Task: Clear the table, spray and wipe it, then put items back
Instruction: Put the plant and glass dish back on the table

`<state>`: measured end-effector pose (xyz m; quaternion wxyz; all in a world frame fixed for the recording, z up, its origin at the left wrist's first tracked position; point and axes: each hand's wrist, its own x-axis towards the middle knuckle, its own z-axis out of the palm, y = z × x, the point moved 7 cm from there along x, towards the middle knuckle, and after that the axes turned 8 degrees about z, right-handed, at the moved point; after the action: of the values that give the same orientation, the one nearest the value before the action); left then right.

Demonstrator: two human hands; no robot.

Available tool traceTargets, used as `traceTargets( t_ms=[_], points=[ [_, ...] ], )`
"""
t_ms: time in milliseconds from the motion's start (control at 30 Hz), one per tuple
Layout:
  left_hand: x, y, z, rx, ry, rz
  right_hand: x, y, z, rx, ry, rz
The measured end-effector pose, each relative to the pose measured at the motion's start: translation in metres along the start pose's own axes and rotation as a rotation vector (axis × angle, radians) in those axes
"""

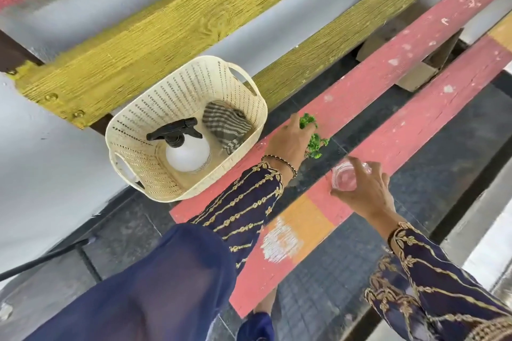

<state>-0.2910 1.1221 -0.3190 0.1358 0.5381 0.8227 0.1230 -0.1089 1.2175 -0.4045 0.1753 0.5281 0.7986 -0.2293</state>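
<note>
Over the pink bench planks (388, 63), I see both hands loaded. Left hand (288, 144): fingers curled round a small green plant (314, 144), with sprigs poking out past the fingers. The hand hides any pot or base, so I can't tell what it actually grips. Right hand (363, 191): fingertips clamped from above round the rim of a clear cup (343, 178), which looks empty. The plant hangs over the far plank and the dark gap beside it, and the cup over the near plank. I can't tell whether either touches wood yet.

Just beside the left hand, a cream perforated basket (166, 99) sits at the end of the far pink plank. It holds a white spray bottle (185, 152) with a black trigger and a striped cloth (225, 124) side by side. Beyond the basket run the yellow table planks (155, 36), no items on the part in view.

My read is that this is the clearing step: items go down to the bench, and spraying and wiping are not begun.

Risks:
- The planks are narrow with open gaps over the tiled floor (332, 271), so a cup set near an edge could tip through.
- The cup is held by its rim only, so a slip is likely if the fingers relax early.
- The plant is probably top-heavy, and I can't see its base, so it may topple on the rough, flaking paint.
- The left wrist is close to the basket wall, so a nudge could shove the basket off the plank end.
</note>
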Motion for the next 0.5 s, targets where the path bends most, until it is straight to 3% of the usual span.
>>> traceTargets(
  t_ms=[167,300,500],
  points=[
    [-0.053,0.008,-0.011,-0.104,0.001,0.011,-0.048,-0.012,0.003,-0.009,0.01,-0.058],
    [-0.131,0.01,-0.025,-0.237,-0.044,-0.108,-0.117,-0.034,0.007,0.029,0.012,-0.118],
    [-0.264,0.0,-0.082,-0.252,-0.018,-0.246,-0.245,-0.088,0.012,0.038,0.032,-0.296]
  ],
)
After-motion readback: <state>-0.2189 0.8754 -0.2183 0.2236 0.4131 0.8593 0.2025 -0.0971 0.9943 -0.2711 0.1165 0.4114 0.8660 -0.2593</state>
